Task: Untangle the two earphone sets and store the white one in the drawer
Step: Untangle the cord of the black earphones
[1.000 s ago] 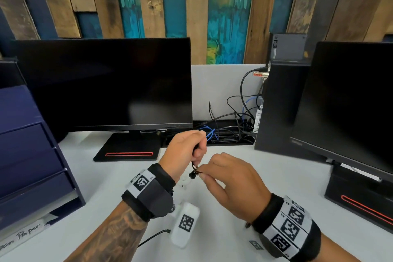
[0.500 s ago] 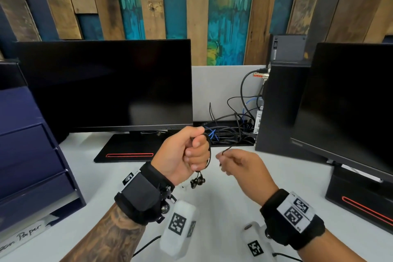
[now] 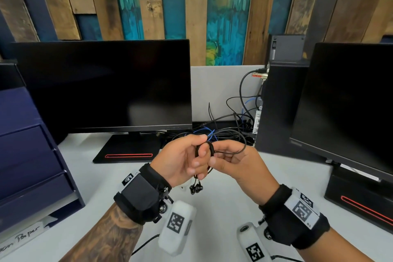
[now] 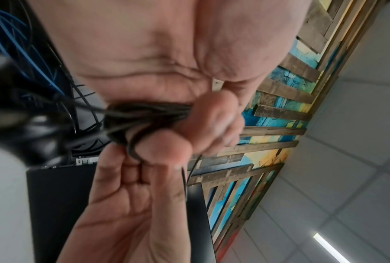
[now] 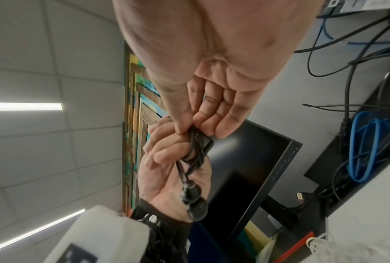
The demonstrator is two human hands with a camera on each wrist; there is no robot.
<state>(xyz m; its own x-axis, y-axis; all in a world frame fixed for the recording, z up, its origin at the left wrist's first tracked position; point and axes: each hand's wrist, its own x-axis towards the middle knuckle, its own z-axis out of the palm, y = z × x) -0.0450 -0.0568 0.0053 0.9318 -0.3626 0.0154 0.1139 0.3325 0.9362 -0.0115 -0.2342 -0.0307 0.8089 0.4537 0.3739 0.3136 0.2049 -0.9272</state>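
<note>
My left hand [image 3: 201,152] grips the black earphone set [image 3: 209,149], its cable coiled in loops round the fingers. Two black earbuds [image 3: 196,188] dangle below that hand, above the desk. Touching it from the right, my right hand [image 3: 215,160] pinches a strand of the same cable between thumb and fingers [image 5: 184,128]. The left wrist view shows the bundled black cable [image 4: 144,117] in the curled fingers. White earphone cable [image 5: 322,246] lies on the desk; a small white bit [image 3: 183,187] shows under my left hand.
A dark blue drawer unit [image 3: 32,155] stands at the left desk edge, its drawers closed. Two black monitors [image 3: 106,85] [image 3: 348,104] stand behind the hands, with a tangle of black and blue cables [image 3: 229,127] and a computer tower [image 3: 278,104] between them.
The hands were apart with the black cable stretched between them. My right hand has come back against the left, laying another loop of cable over the left fingers.
</note>
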